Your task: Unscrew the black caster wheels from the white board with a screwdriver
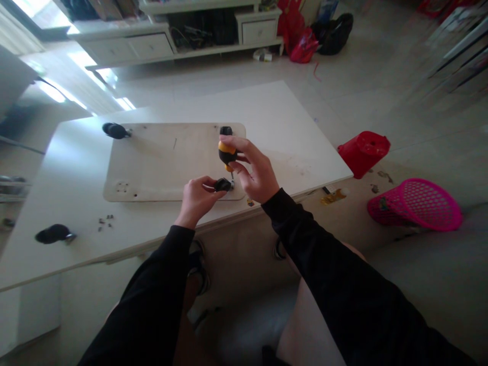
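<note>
My right hand [256,173] grips a stubby screwdriver [226,150] with a black and orange handle, held upright with its tip down at the near right corner of a pale board [163,160]. My left hand [197,198] is closed on a black caster wheel [222,185] sitting at that same corner, right under the screwdriver tip. Another black caster [114,130] is at the board's far left corner. A loose caster [53,234] lies on the white table [290,132] to the left, with several small screws [104,222] beside it.
A red bucket [364,152] lies tipped on the floor right of the table, with a pink mesh basket [415,205] on its side nearer me. White cabinets [152,40] and red bags [299,35] stand along the far wall.
</note>
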`<state>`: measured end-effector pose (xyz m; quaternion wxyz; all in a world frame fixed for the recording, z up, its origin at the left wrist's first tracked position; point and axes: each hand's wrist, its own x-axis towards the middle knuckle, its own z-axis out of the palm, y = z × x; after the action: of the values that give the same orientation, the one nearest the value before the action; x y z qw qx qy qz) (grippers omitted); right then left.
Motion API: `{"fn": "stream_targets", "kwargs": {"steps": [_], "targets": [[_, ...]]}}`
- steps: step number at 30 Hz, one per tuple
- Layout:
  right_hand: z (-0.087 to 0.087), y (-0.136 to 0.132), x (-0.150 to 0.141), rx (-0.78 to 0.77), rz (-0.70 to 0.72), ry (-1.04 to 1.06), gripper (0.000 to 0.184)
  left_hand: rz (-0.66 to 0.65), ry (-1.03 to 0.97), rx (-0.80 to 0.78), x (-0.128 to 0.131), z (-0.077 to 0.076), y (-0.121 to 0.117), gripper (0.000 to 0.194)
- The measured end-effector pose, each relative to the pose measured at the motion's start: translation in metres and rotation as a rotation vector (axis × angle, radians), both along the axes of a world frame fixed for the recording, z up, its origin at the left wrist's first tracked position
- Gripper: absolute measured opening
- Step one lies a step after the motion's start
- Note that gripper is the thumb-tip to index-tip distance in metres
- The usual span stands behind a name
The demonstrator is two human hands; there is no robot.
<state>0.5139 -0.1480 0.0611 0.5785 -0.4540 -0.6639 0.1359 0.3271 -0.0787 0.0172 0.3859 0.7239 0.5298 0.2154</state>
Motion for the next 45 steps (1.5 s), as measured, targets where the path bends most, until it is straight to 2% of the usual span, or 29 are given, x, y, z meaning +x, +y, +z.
{"fn": "stream_targets", "kwargs": {"steps": [6, 14, 18, 37, 45], "targets": [[0.0, -0.0011, 0.0005, -0.053, -0.014, -0.033, 0.046, 0.011, 0.013, -0.013, 0.0003, 0.0046, 0.0, 0.023], [-0.0007, 0.0017, 0.0052, 0.091, -0.253, 0.065, 0.045, 0.017, -0.02, -0.061, -0.0017, 0.0023, 0.0019, 0.025], [-0.0025, 0.0033, 0.0059, 0.06, -0.307, 0.086, 0.043, 0.035, -0.023, -0.078, -0.0041, 0.0004, 0.0052, 0.025], [-0.0035, 0.0011, -0.0005, 0.048, -0.216, 0.069, 0.042, 0.013, 0.001, -0.042, -0.0031, 0.0053, 0.0033, 0.026], [-0.0036, 0.001, 0.0, 0.011, -0.226, 0.07, 0.042, 0.001, 0.019, -0.019, -0.0039, 0.003, 0.004, 0.026]]}}
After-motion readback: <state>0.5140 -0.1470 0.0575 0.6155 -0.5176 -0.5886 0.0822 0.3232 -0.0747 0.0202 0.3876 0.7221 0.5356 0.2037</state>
